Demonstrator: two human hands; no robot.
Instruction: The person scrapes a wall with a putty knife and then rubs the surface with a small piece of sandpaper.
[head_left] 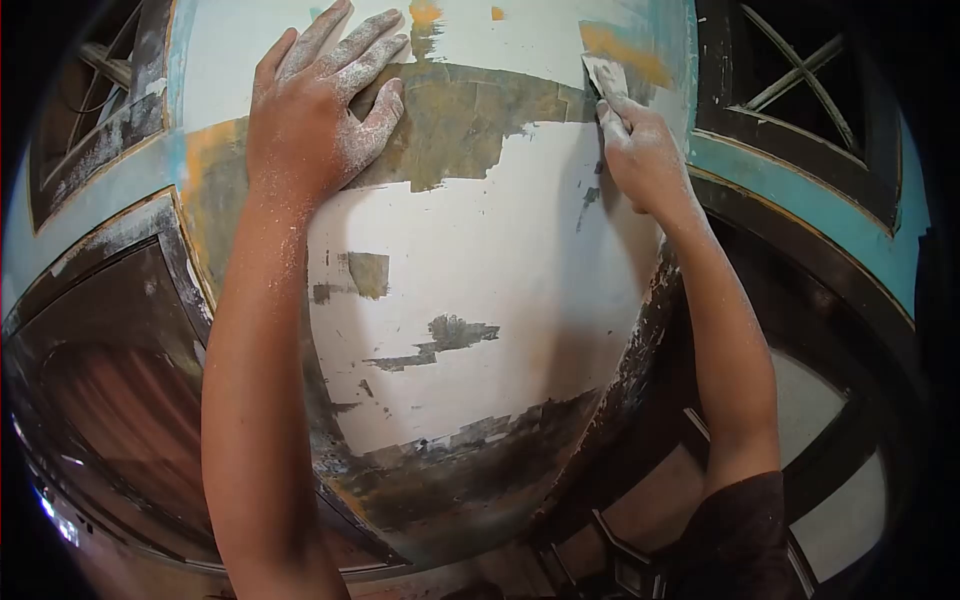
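I note left hand (318, 120) spread-fingered against the wall (470, 260), right hand (640, 150) gripping 1 scraper (606, 74) at the wall's upper right. Apparent step: surface scraping; next stroke likely needs even pressure.

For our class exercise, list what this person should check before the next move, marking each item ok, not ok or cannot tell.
1. Scraper gripped in the right hand: ok.
2. Left hand clear of the scraper: ok, well to its left.
3. Scraper pressed evenly against the wall: cannot tell.
4. White coat unbroken: not ok, grey patches show.
5. Left hand free of white dust: not ok.
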